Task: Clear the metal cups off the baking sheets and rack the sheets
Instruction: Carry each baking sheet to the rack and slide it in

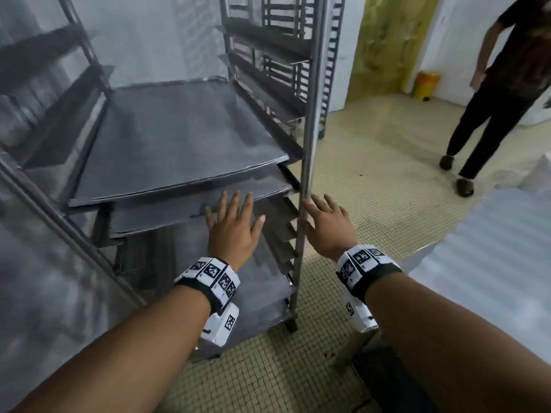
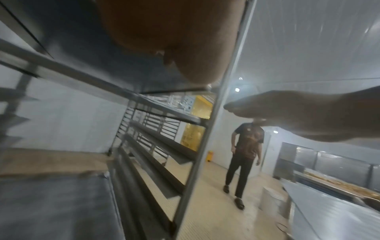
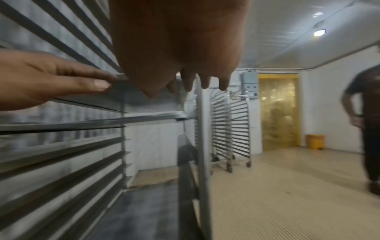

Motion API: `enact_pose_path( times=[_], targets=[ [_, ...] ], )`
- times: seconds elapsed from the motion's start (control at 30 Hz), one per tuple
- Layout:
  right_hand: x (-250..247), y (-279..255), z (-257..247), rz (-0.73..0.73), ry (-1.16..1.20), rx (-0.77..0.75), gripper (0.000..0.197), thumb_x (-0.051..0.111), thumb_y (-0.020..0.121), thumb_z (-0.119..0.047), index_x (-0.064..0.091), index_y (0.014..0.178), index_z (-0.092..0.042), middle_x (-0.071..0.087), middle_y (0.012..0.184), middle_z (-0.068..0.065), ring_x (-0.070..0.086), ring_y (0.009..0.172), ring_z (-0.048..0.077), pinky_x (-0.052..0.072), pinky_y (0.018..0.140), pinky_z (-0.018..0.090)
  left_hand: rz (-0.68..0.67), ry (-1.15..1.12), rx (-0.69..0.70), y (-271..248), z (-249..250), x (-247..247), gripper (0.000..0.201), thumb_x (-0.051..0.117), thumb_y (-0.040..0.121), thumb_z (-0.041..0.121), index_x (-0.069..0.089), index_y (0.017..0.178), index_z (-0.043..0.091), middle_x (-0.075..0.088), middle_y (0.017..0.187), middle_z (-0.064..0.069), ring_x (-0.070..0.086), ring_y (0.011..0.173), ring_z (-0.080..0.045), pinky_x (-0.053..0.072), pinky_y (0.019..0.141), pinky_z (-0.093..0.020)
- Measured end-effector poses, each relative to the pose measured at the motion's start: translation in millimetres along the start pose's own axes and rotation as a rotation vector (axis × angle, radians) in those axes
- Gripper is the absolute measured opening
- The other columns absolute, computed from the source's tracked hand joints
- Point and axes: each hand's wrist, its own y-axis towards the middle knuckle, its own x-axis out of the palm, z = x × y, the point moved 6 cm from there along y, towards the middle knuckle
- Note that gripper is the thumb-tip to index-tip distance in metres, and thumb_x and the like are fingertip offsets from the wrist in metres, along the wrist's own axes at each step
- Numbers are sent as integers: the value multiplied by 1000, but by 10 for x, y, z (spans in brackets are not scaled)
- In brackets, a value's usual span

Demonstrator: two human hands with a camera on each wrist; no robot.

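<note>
A steel tray rack (image 1: 310, 129) holds flat grey baking sheets. The top sheet (image 1: 179, 138) sticks out of the front of its rails, and a second sheet (image 1: 167, 213) lies just below it. My left hand (image 1: 238, 210) is flat with its fingers spread over the front edge of that second sheet. In the right wrist view the left hand's fingertips (image 3: 102, 81) touch a sheet's edge. My right hand (image 1: 320, 204) is open with straight fingers beside the rack's front right post, its thumb next to the post. No metal cups are in view.
A person in dark clothes (image 1: 507, 84) stands on the tiled floor to the right. A white-covered table (image 1: 492, 248) is at my right. Further racks (image 3: 230, 129), a yellow strip curtain (image 1: 384, 40) and a yellow bin (image 1: 426, 84) stand behind.
</note>
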Motion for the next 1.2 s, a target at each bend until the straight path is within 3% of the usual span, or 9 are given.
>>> enact_pose_path(
  times=[0.17,0.4,0.47,0.53,0.63,0.83,0.97,1.1,1.2],
  targets=[
    [-58,-1027,1481,-63,26,360,56,37,101,-53,38,150,-25,32,160,2,25,148,27,30,115,49,-274,-128,90,-160,1114,551,50,48,100,48,54,140,17,64,134,-12,53,124,-37,43,101,-48],
    [-284,-2883,3218,-67,98,819,58,44,98,-56,45,146,-24,43,152,3,38,139,29,39,107,43,-623,-265,257,-706,2814,1377,56,49,100,51,52,142,14,61,138,-11,58,123,-32,48,99,-40],
    [-331,-3385,3582,-75,121,934,60,46,96,-57,44,146,-23,45,150,6,41,136,31,42,105,44,-702,-250,276,-870,3172,1616,61,52,98,52,49,145,13,54,147,-12,52,131,-33,44,106,-41],
    [-351,-3835,3872,-101,148,1037,62,46,96,-57,42,146,-21,45,148,9,42,134,33,43,105,45,-777,-178,265,-1001,3447,1832,69,51,97,55,37,154,17,38,159,-13,35,145,-34,34,116,-47],
    [-348,-4310,4168,-97,191,1152,62,50,94,-55,42,145,-19,45,145,13,43,132,35,42,104,44,-794,-61,242,-1055,3696,2056,78,51,95,58,23,158,22,24,164,-13,22,149,-38,31,115,-55],
    [-342,-4604,4562,-20,252,1303,71,56,92,-53,37,147,-13,47,141,20,44,130,39,41,102,44,-823,-29,162,-759,3873,2457,92,53,85,62,18,158,20,27,162,-16,26,146,-42,29,117,-54],
    [-361,-4480,4845,89,311,1362,71,60,91,-49,39,143,-5,53,134,22,52,122,39,44,97,43,-823,-103,112,-389,4002,2686,88,62,87,52,25,157,13,36,156,-22,30,142,-45,30,117,-50],
    [-389,-4312,5079,159,353,1431,61,62,90,-45,48,133,-3,57,128,22,56,114,37,45,89,41,-818,-228,126,58,4167,2987,97,54,67,66,41,147,12,54,142,-19,48,131,-43,43,108,-52],
    [-400,-4239,5257,227,378,1473,54,63,90,-44,53,123,-2,60,122,22,57,109,38,42,82,39,-832,-333,125,304,4365,3080,68,65,76,54,56,130,15,66,124,-15,61,113,-37,51,97,-46]
  ],
)
